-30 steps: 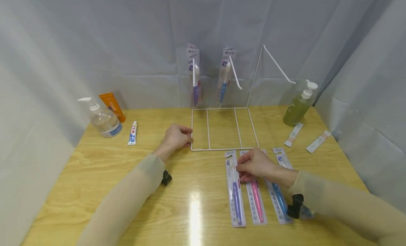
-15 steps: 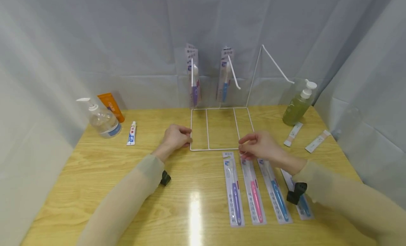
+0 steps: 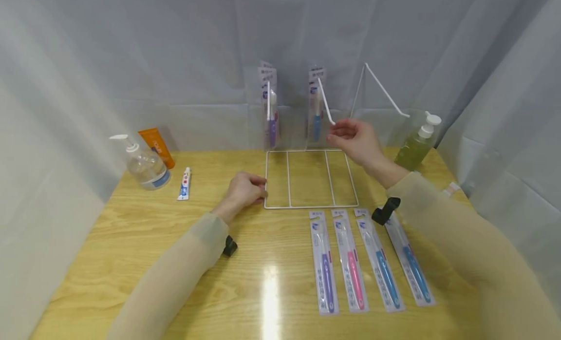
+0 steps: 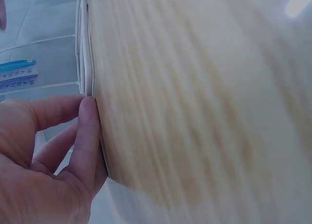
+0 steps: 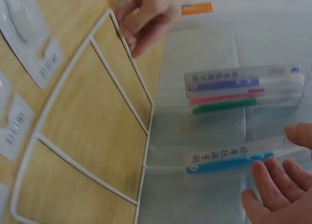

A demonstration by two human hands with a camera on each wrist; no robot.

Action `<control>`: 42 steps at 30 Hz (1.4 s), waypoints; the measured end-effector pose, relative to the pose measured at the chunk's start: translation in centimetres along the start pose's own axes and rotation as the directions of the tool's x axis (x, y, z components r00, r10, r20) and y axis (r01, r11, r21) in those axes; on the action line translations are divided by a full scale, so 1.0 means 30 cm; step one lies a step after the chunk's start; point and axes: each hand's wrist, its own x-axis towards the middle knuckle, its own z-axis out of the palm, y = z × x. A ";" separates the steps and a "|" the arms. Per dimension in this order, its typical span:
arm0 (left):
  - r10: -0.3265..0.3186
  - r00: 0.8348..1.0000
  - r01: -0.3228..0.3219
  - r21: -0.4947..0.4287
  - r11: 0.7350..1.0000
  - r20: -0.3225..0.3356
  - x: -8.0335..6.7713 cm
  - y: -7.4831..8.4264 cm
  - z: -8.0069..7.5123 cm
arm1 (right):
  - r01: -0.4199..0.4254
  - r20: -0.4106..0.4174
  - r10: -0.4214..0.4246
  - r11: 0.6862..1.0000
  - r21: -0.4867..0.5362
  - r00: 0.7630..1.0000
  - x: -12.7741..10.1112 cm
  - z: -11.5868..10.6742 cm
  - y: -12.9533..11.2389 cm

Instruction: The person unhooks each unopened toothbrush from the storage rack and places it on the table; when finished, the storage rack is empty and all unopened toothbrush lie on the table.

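My left hand (image 3: 243, 189) pinches the left side wire of a white wire display rack (image 3: 311, 206); the left wrist view shows its thumb and fingertip (image 4: 87, 107) meeting at the rim. My right hand (image 3: 357, 141) is raised by the tip of the middle hook (image 3: 326, 103), fingers loosely bent and holding nothing. Close to those fingers, a blue packaged toothbrush (image 5: 229, 163) hangs from that hook. On the left hook hang several packs, a purple toothbrush (image 3: 272, 130) foremost. Nothing hangs on the right hook (image 3: 386, 91).
Several packaged toothbrushes lie in a row before the rack: purple (image 3: 327, 281), pink (image 3: 356, 281) and blue ones (image 3: 387, 281). A green pump bottle (image 3: 409, 152) stands right. At left are a clear pump bottle (image 3: 146, 169), an orange tube (image 3: 158, 146) and a small toothpaste tube (image 3: 184, 184).
My right hand has left the toothbrush row and risen forward to the middle hook. The blue pack hanging there has swung from tilted to nearly upright. The left hand has stayed put.
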 end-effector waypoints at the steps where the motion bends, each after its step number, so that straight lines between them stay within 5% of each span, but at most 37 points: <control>1: 0.000 1.000 0.000 -0.001 1.000 0.000 0.001 0.000 0.000 | 0.020 -0.024 -0.020 1.000 -0.018 0.999 0.019 0.003 -0.001; 9: -0.009 1.000 0.009 -0.001 1.000 0.000 0.000 -0.001 -0.003 | 0.062 -0.149 -0.050 0.995 0.075 0.988 0.144 0.059 -0.014; 19: -0.013 1.000 0.013 0.013 1.000 0.000 -0.003 0.001 0.005 | 0.073 -0.217 -0.025 0.974 0.214 0.976 0.196 0.094 -0.037; 42: -0.013 1.000 0.013 0.001 1.000 -0.010 0.024 0.009 0.015 | 0.132 -0.297 -0.095 0.986 0.105 0.950 0.168 0.048 -0.035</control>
